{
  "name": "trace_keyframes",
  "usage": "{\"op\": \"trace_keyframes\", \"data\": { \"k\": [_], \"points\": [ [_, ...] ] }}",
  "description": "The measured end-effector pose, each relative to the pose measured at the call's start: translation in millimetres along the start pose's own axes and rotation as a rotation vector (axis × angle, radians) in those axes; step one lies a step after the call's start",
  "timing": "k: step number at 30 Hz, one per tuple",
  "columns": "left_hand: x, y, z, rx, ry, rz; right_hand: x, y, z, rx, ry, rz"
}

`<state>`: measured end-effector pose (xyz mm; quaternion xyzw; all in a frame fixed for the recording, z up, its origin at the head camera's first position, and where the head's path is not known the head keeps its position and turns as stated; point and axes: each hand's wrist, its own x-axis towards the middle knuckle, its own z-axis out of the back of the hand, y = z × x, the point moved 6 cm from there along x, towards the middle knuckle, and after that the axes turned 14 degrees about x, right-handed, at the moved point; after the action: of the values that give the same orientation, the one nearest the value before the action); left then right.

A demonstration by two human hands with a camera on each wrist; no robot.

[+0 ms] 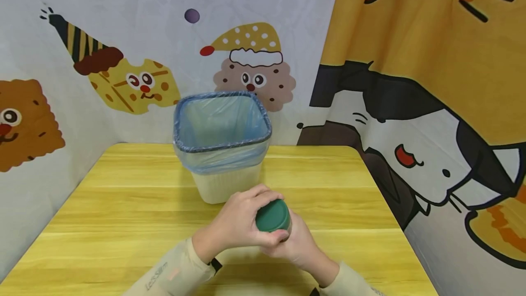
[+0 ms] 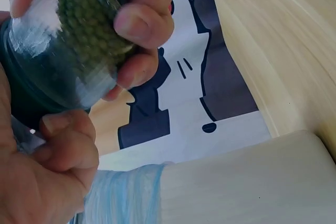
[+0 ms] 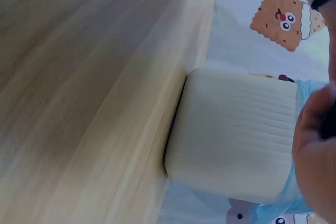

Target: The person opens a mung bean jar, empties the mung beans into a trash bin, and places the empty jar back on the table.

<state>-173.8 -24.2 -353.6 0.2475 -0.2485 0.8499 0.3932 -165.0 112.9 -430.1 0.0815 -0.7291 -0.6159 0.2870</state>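
Observation:
A clear jar (image 2: 89, 35) with a green lid (image 1: 273, 216) is held over the table in the head view. Small round green beans show through its wall in the left wrist view. My left hand (image 1: 236, 218) grips the lid, thumb on the near side and fingers round the far side. Beneath it, my right hand (image 1: 301, 241) holds the jar's body, its fingers curled round the clear wall. Only part of the right hand (image 3: 317, 156) appears in the right wrist view, at the right edge, and the jar is mostly hidden there.
Just beyond the hands, a cream bin (image 1: 226, 182) stands on the wood-grain table (image 1: 123, 223). A blue plastic liner (image 1: 222, 159) is folded over its rim, held by a dark ring. Behind the table hangs a cartoon-printed cloth (image 1: 144, 13).

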Motion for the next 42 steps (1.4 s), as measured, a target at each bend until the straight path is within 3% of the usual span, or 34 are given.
{"op": "trace_keyframes", "data": {
  "k": [3,6,9,13,15,17,20,22,25,29,42],
  "points": [
    [1.0,2.0,-2.2,0.046,-0.012,0.037,1.8,0,3,-0.070,-0.059,-0.013],
    [1.3,5.2,-3.9,0.065,0.001,0.085,4.5,-2,6,-0.069,-0.073,-0.069],
    [1.4,6.4,-2.8,0.074,0.029,0.098,5.1,-2,8,-0.015,-0.029,-0.109],
    [2.9,5.6,3.4,0.064,0.050,0.070,3.7,5,10,0.122,0.104,-0.095],
    [3.8,6.3,4.2,-0.021,0.075,0.055,3.3,8,10,0.207,0.184,-0.079],
    [4.0,7.5,2.8,-0.162,0.113,0.050,3.2,12,10,0.247,0.259,-0.057],
    [3.6,7.8,0.4,-0.378,0.162,0.044,3.7,17,9,0.259,0.337,-0.004],
    [3.1,8.2,-0.4,-0.460,0.177,0.055,4.1,19,8,0.242,0.356,0.020],
    [3.0,9.2,-1.5,-0.509,0.192,0.091,4.5,19,8,0.249,0.348,0.023],
    [2.5,9.8,-2.7,-0.504,0.207,0.122,3.6,17,9,0.231,0.310,0.008],
    [1.7,8.3,-1.8,-0.438,0.169,0.117,0.5,15,11,0.132,0.172,0.026]
  ]
}}
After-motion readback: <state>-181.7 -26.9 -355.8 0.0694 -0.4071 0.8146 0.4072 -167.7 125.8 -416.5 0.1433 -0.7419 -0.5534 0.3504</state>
